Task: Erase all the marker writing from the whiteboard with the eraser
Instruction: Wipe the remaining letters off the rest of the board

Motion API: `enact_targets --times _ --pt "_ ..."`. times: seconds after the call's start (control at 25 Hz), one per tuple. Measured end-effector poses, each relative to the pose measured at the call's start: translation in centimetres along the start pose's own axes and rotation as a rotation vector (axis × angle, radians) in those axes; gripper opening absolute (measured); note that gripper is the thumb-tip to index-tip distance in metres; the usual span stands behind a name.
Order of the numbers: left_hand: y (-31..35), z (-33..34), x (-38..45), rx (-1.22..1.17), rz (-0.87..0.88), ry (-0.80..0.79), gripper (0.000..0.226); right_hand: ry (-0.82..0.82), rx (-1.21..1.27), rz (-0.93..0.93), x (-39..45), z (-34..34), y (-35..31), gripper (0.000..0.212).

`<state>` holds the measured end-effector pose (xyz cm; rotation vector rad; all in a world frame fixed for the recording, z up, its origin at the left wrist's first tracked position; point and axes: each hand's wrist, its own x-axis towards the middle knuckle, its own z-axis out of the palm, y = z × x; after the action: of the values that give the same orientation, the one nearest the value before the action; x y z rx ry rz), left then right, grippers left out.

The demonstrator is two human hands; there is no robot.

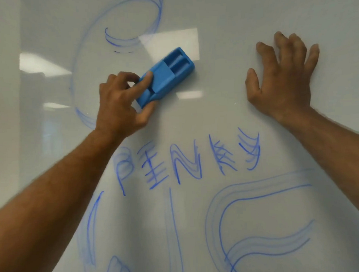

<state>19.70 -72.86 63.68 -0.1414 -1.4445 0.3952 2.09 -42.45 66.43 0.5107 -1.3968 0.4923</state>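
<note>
Left hand (121, 101) grips the eraser (165, 75), slanting up-right; writing (186, 162) lies just below; right hand (283, 75) rests splayed on the board (224, 92).

Both forearms are bare, no sleeves, with nothing worn on either wrist.

The eraser (165, 75) under the left hand's (120, 103) fingers is showing a solid bright blue, its recessed slots shading darker. The whiteboard (224, 97) is reading pale grey-white, with white rectangular glare patches glowing just above that hand. The marker writing (188, 162) below both hands is running in blue, its strokes doubling into fainter, lighter blue ghost lines.
</note>
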Motion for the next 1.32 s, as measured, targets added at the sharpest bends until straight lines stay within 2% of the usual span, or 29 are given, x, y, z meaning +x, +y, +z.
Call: enact_targets --times 0.08,0.12,0.24,0.36,0.48,0.68,0.8,0.88,1.04,1.12,1.2,1.32 --pt "0.5 0.3 -0.1 -0.007 -0.084 0.024 0.053 0.0 0.001 0.001 -0.1 0.0 -0.1 0.06" --pt "1.2 0.5 -0.5 -0.023 -0.023 0.02 0.053 -0.001 0.003 0.003 0.0 -0.1 -0.2 0.06" --pt "2.3 0.3 -2.5 -0.096 0.312 -0.076 0.053 0.0 0.0 0.005 0.1 -0.2 -0.5 0.061" --pt "0.6 -0.2 -2.8 -0.102 0.393 -0.095 0.05 0.005 0.02 0.042 0.2 -0.5 -1.1 0.062" --pt "-2.7 -0.5 -2.1 -0.057 0.221 -0.037 0.049 -0.004 0.075 0.075 1.0 -0.3 -3.7 0.063" --pt "-8.4 -1.6 -0.9 -0.024 -0.311 0.076 0.056 -0.032 0.066 0.004 1.9 1.0 -9.0 0.063" --pt "-9.3 -1.6 -0.3 -0.018 -0.435 0.07 0.057 -0.046 0.053 0.034 1.8 1.7 -10.7 0.063" --pt "-8.9 -1.5 -0.5 -0.04 -0.341 0.089 0.055 -0.033 0.031 0.031 1.6 2.2 -11.4 0.064" --pt "-7.8 -0.9 -1.4 -0.091 0.188 0.014 0.051 0.003 -0.011 0.023 1.3 2.5 -11.5 0.064" --pt "-8.6 -0.7 0.0 -0.094 0.286 -0.024 0.051 0.02 -0.027 0.017 1.3 2.7 -11.3 0.064" --pt "-10.2 -0.7 2.1 -0.079 0.211 -0.01 0.052 0.025 -0.041 0.016 1.3 2.8 -11.2 0.065" --pt "-12.7 -1.6 5.2 0.012 -0.245 0.044 0.056 0.031 -0.046 0.006 1.3 2.9 -11.2 0.065"
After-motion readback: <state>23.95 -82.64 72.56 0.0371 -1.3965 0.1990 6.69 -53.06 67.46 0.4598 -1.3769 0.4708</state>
